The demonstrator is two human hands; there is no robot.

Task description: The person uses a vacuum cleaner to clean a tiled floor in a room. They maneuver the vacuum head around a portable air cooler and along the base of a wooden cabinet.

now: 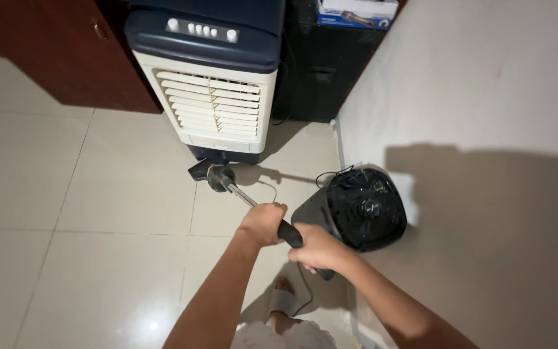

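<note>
My left hand (263, 223) grips the metal wand (243, 196) of a vacuum cleaner, just above its black handle. My right hand (318, 249) holds the black handle (290, 234) lower down, closer to me. The wand runs away from me to a black nozzle head (211, 173) that rests on the tiled floor at the foot of a white and dark blue air cooler (217, 84). A black canister body (360, 207) sits on the floor right of my hands, against the wall.
A dark wooden cabinet (66, 45) stands at the back left. A black unit (321, 64) with a box (356, 11) on top is behind the cooler. A pale wall (485, 129) fills the right side. My foot in a sandal (285, 300) shows below.
</note>
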